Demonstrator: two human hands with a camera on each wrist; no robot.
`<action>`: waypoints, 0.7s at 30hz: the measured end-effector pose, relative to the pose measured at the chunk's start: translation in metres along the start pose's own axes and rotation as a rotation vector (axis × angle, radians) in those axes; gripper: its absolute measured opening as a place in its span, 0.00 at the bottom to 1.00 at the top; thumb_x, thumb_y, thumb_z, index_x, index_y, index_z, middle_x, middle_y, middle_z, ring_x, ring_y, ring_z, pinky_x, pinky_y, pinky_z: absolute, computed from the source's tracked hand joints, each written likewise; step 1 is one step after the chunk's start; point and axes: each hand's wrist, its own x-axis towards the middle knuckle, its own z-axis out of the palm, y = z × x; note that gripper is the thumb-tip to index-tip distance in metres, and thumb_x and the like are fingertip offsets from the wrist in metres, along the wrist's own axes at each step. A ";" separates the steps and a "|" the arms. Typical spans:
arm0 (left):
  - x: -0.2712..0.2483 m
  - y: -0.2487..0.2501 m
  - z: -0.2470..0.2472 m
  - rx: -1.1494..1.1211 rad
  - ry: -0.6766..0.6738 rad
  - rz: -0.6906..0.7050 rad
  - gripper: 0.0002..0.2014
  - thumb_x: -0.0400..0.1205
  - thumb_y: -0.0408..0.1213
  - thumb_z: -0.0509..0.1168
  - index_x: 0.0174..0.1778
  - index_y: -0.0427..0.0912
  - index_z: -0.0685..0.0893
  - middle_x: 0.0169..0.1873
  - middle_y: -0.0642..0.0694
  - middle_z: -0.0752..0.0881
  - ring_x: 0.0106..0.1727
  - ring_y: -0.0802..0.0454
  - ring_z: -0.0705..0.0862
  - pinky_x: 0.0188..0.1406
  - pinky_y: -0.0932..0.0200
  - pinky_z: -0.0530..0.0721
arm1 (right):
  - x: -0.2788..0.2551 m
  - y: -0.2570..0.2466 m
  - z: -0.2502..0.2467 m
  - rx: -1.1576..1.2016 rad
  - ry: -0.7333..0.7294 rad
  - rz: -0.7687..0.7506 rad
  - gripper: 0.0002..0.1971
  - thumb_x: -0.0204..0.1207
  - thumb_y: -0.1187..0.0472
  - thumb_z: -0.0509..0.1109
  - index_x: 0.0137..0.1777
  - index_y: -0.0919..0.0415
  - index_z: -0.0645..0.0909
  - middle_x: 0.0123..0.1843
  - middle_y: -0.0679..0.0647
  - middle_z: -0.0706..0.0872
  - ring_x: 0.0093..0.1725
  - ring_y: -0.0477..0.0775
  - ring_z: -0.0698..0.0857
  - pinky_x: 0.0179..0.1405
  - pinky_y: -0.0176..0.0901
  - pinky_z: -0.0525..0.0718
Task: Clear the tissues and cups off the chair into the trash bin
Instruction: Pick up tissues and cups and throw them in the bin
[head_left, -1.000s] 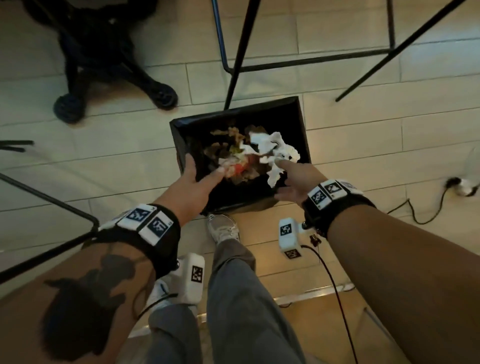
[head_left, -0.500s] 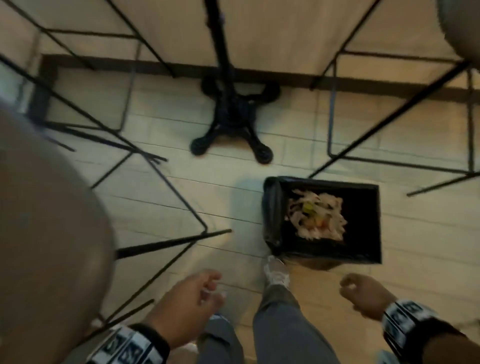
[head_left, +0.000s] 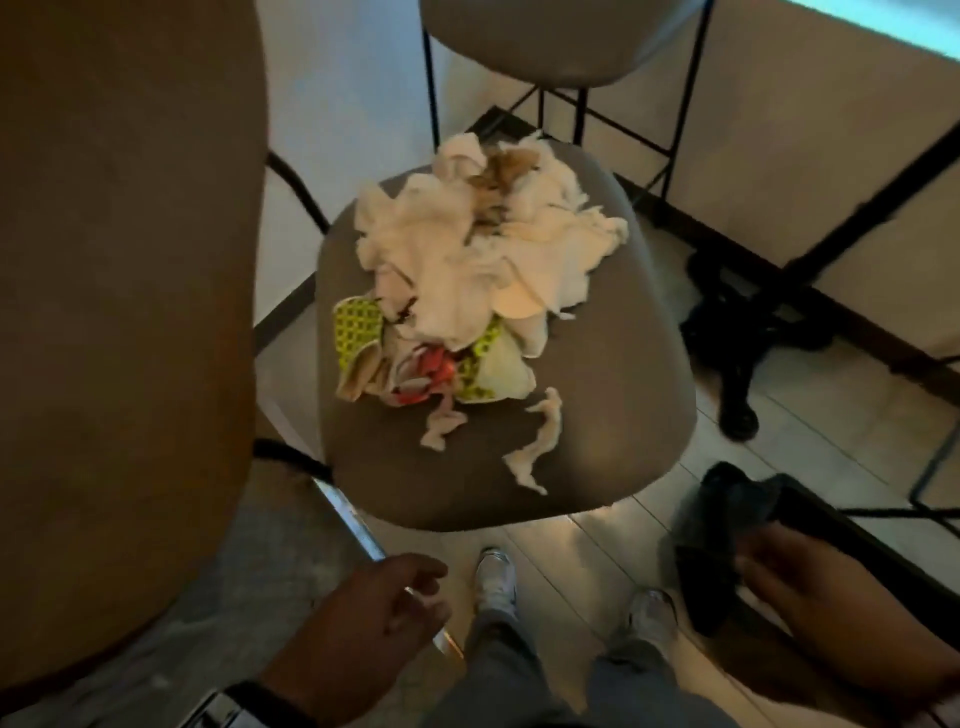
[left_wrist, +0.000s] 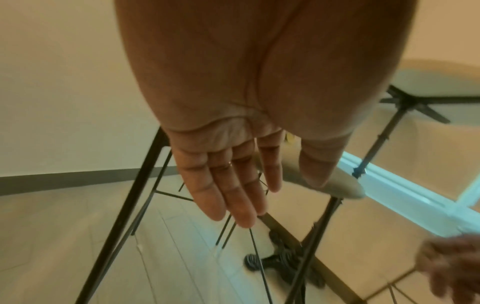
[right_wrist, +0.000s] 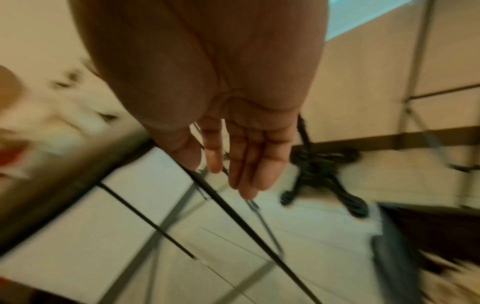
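**Both hands come back empty from the bin to a chair still piled with litter**

A second ago both hands were over the black trash bin, letting go of white tissue onto the waste inside. Now the view has swung away from the bin and looks down on a grey padded chair (head_left: 597, 415). That means one load has gone in, and by the look of it the person is returning for the next.

Much remains. A heap of crumpled white tissues (head_left: 483, 249) covers the back and middle of the seat. At its near edge lie crushed paper cups (head_left: 415, 364) patterned in yellow-green and red, partly buried. Two twisted tissue scraps (head_left: 535, 447) lie loose toward the front edge. The task is likely well short of done.

The trash bin (head_left: 727, 525) stands on the floor just to the right of the chair; only its dark corner shows, partly behind the right hand.

The left hand (head_left: 363, 629) is low in front of the chair, not touching it. Its fingers (left_wrist: 233, 195) are straight and close together, holding nothing. The right hand (head_left: 826, 608) hangs beside the bin, blurred by motion. Its fingers (right_wrist: 249, 164) are also extended and relaxed, with nothing in them.
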 end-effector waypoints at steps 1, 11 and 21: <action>-0.004 -0.002 -0.004 -0.039 0.030 0.014 0.11 0.81 0.55 0.72 0.59 0.69 0.83 0.54 0.66 0.88 0.57 0.71 0.86 0.56 0.65 0.88 | -0.001 -0.029 -0.010 0.068 0.097 0.002 0.05 0.83 0.48 0.67 0.51 0.31 0.77 0.52 0.40 0.86 0.51 0.43 0.86 0.52 0.43 0.85; 0.033 0.056 -0.044 -0.033 0.613 0.426 0.24 0.80 0.50 0.72 0.72 0.58 0.75 0.67 0.60 0.75 0.70 0.64 0.75 0.67 0.59 0.78 | 0.070 -0.212 -0.149 0.105 0.706 -0.433 0.30 0.78 0.47 0.73 0.79 0.39 0.68 0.78 0.50 0.73 0.73 0.54 0.78 0.67 0.57 0.84; 0.071 0.135 -0.058 0.009 0.894 0.377 0.33 0.73 0.48 0.77 0.74 0.49 0.76 0.78 0.43 0.72 0.79 0.45 0.70 0.69 0.54 0.72 | 0.140 -0.278 -0.175 -0.205 0.396 -0.512 0.27 0.80 0.49 0.72 0.78 0.43 0.74 0.64 0.45 0.82 0.58 0.42 0.82 0.63 0.37 0.79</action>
